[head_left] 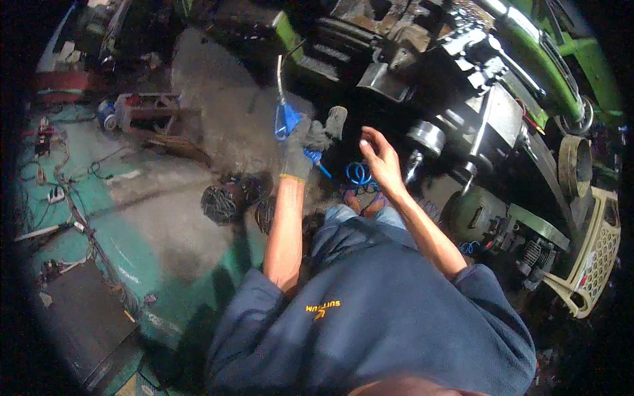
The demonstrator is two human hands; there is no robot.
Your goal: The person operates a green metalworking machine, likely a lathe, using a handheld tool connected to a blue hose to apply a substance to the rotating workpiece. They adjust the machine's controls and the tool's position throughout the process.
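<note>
A grey work glove covers my left hand [295, 148], whose fingers are closed on a blue air blow gun [286, 121]. The gun's thin metal nozzle points away from me, up toward the machine. From its lower end, a blue coiled air hose [358, 173] hangs down near my feet. Bare, with fingers apart and nothing in them, my right hand [383, 162] is raised a little to the right of the gloved one. It sits between the glove and a shiny metal chuck [426, 138] on the machine.
A dark metal machine with green parts [528, 39] fills the far right. At the right stand a greenish motor [472, 216] and a cream plastic crate [598, 257]. Left of me are a container of dark scraps [221, 204], floor cables [82, 224] and a dark box [86, 317].
</note>
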